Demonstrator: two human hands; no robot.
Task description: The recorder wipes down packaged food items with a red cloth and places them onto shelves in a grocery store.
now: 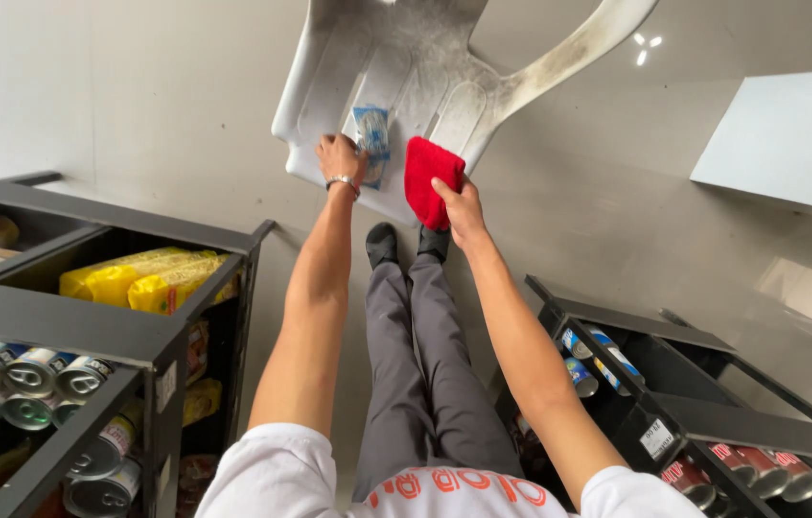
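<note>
Overhead, left hand point(339, 156) grips one blue packet point(372, 142), right hand point(461, 203) one red cloth point(430, 178).

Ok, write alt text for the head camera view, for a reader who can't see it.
Seen from above, a person's left hand holds a small blue-and-white packet and the right hand a red cloth, both against the seat of a dirty white plastic chair. Black shelves of cans and yellow packets stand on either side.

A dirty white plastic chair point(406, 77) stood ahead on the pale glossy floor point(617, 201), between a black metal shelf of tins point(70, 336) at left and another black can-filled rack point(694, 403) at right.
</note>
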